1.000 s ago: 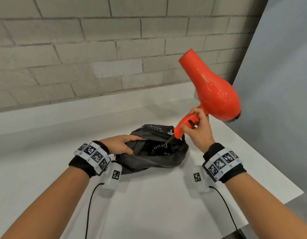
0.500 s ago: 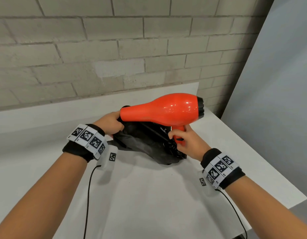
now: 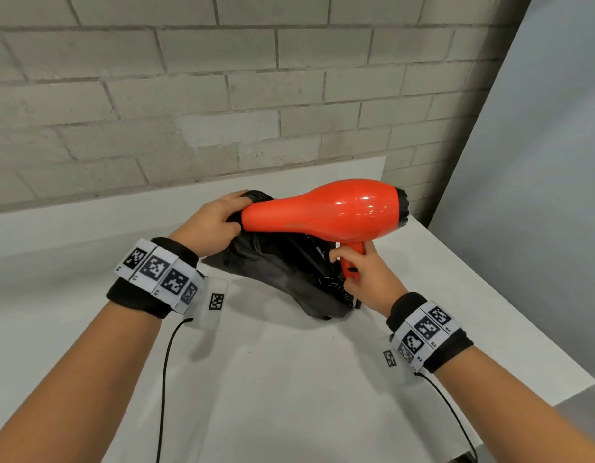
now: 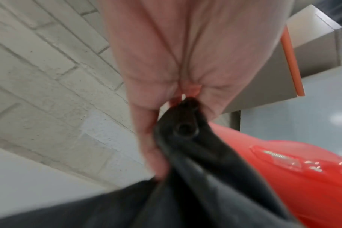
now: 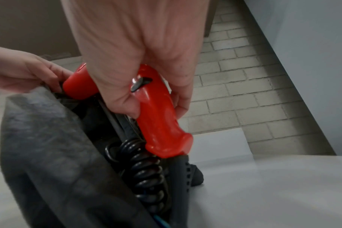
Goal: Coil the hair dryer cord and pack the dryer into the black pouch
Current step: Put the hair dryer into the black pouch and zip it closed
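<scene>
Inside black pouch [image 3: 282, 279]: coiled cord [image 5: 146, 166]; dryer [image 3: 326, 212] above.

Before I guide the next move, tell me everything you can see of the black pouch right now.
The black pouch is soft, matte, dark fabric, slumped on the white table with its mouth open upward. The left hand pinches its far rim, where a round eyelet shows in the left wrist view. The coiled black cord already lies inside. The red hair dryer, held by the right hand, lies level across the opening, nozzle at the gripped rim.
</scene>
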A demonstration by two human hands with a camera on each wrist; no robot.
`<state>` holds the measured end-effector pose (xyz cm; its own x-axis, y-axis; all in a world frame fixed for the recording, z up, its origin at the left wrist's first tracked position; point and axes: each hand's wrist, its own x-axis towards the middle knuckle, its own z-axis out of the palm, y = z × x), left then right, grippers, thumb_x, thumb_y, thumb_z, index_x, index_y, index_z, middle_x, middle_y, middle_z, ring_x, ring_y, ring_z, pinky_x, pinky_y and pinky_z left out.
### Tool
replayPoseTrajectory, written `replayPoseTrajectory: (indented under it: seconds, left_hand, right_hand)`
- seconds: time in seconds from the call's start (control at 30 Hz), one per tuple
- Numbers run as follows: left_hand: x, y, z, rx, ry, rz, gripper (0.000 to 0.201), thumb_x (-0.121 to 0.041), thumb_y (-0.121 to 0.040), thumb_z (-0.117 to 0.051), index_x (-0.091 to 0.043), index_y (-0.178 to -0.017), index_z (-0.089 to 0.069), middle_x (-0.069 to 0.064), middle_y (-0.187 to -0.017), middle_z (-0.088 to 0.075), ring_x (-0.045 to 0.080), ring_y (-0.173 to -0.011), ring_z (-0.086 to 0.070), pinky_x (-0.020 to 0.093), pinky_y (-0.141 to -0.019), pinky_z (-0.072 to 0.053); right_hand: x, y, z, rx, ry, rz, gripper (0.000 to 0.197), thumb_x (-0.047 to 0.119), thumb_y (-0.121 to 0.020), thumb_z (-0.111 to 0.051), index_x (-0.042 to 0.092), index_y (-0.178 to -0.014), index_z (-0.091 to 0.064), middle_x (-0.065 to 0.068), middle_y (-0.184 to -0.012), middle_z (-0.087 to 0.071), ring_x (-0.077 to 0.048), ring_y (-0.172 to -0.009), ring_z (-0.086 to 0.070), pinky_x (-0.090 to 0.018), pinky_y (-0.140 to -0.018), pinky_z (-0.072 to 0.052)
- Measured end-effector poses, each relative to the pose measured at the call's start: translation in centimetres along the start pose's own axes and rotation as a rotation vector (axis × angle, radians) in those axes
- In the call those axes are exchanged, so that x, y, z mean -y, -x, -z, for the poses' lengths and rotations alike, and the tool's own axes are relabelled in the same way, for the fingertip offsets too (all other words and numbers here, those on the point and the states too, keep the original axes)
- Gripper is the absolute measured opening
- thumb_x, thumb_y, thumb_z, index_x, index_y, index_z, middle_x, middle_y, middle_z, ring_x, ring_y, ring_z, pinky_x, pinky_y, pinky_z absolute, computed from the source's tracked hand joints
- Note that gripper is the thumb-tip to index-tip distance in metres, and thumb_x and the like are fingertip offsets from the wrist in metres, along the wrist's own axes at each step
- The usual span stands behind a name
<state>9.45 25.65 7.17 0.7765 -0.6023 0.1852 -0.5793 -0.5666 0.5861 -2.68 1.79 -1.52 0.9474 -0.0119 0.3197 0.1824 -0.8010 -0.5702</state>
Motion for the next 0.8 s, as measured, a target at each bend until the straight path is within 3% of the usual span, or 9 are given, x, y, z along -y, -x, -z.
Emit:
replayPoseTrajectory:
  seconds: [0.1, 0.17, 0.23, 0.27, 0.33, 0.47, 0.6, 0.7, 0.8]
  left_hand:
    - [0.1, 0.2, -0.1, 0.079, -0.202, 0.074, 0.057, 0.005, -0.084, -0.037, -0.019, -0.136, -0.037, 0.008, -0.15, -0.025, 0.029, -0.134, -0.032, 0.031, -0.11, -0.026]
    - [-0.5, 0.4, -0.4, -0.003, -0.451, 0.142, 0.051, -0.006, -0.088, -0.036, -0.028, -0.134, -0.04, 0.012, -0.143, -0.033, 0.037, -0.117, -0.049, 0.04, -0.092, -0.043]
    - [-1.7, 0.5, -0.7, -0.127, -0.674, 0.108, 0.045, -0.011, -0.089, -0.037, -0.028, -0.129, -0.047, 0.013, -0.123, -0.052, 0.038, -0.094, -0.059, 0.037, -0.069, -0.042]
    - [-2.3, 0.5, -0.9, -0.191, -0.68, 0.068, 0.042, -0.01, -0.088, -0.038, -0.026, -0.125, -0.051, 0.013, -0.111, -0.058, 0.038, -0.088, -0.06, 0.036, -0.064, -0.04]
    - [-3.4, 0.5, -1.5, -0.267, -0.494, 0.008, 0.039, -0.006, -0.085, -0.041, -0.019, -0.117, -0.059, 0.016, -0.098, -0.062, 0.037, -0.087, -0.059, 0.036, -0.067, -0.044]
    - [-5.2, 0.7, -1.8, -0.307, -0.091, -0.036, 0.035, -0.003, -0.083, -0.045, -0.008, -0.113, -0.063, 0.016, -0.107, -0.065, 0.027, -0.1, -0.058, 0.018, -0.08, -0.036]
    - [-6.8, 0.6, -1.8, -0.274, -0.021, -0.074, 0.033, -0.003, -0.085, -0.045, -0.006, -0.113, -0.062, 0.015, -0.11, -0.063, 0.025, -0.102, -0.056, 0.013, -0.078, -0.031]
    - [-7.5, 1.0, -1.8, -0.296, -0.037, -0.143, 0.03, -0.003, -0.083, -0.049, -0.006, -0.108, -0.066, 0.015, -0.102, -0.064, 0.026, -0.095, -0.058, 0.015, -0.076, -0.033]
    - [-8.2, 1.6, -2.1, -0.281, -0.045, -0.194, 0.029, -0.003, -0.082, -0.052, -0.011, -0.104, -0.068, 0.012, -0.104, -0.066, 0.023, -0.098, -0.06, 0.018, -0.084, -0.038]
  right_hand:
    - [-0.1, 0.3, 0.1, 0.006, 0.018, -0.014, 0.046, -0.015, -0.067, -0.053, 0.02, -0.096, -0.059, 0.003, -0.115, -0.033, -0.014, -0.071, -0.049, -0.019, -0.067, -0.047]
    - [-0.1, 0.4, -0.1, 0.018, 0.045, -0.019, 0.046, -0.014, -0.066, -0.053, 0.022, -0.095, -0.058, 0.002, -0.115, -0.035, -0.018, -0.078, -0.049, -0.02, -0.069, -0.046]
    - [0.0, 0.5, -0.4, 0.024, 0.079, -0.001, 0.047, -0.013, -0.066, -0.052, 0.024, -0.095, -0.058, -0.003, -0.113, -0.041, -0.024, -0.085, -0.051, -0.027, -0.073, -0.049]
    - [0.1, 0.4, -0.6, 0.035, 0.107, 0.025, 0.049, -0.012, -0.065, -0.051, 0.026, -0.095, -0.058, -0.007, -0.111, -0.045, -0.028, -0.087, -0.052, -0.032, -0.074, -0.05]
    - [0.2, 0.3, -0.8, 0.08, 0.176, 0.075, 0.052, -0.013, -0.065, -0.049, 0.029, -0.095, -0.057, -0.012, -0.108, -0.05, -0.034, -0.088, -0.053, -0.04, -0.074, -0.052]
    - [1.5, -0.2, -0.2, 0.159, 0.276, 0.085, 0.052, -0.013, -0.066, -0.05, 0.027, -0.1, -0.058, -0.016, -0.11, -0.051, -0.04, -0.088, -0.052, -0.047, -0.072, -0.052]
    - [3.3, -0.2, 0.5, 0.217, 0.41, 0.081, 0.045, -0.006, -0.073, -0.052, 0.018, -0.11, -0.061, -0.023, -0.117, -0.05, -0.044, -0.096, -0.049, -0.046, -0.076, -0.047]
    - [4.1, -0.1, 0.7, 0.25, 0.43, 0.072, 0.039, 0.007, -0.084, -0.048, 0.024, -0.118, -0.056, -0.018, -0.132, -0.04, -0.042, -0.104, -0.045, -0.045, -0.085, -0.043]
    - [4.4, -0.3, 0.6, 0.329, 0.529, 0.022, 0.039, 0.021, -0.092, -0.043, 0.034, -0.128, -0.045, -0.011, -0.139, -0.029, -0.038, -0.109, -0.041, -0.044, -0.091, -0.039]
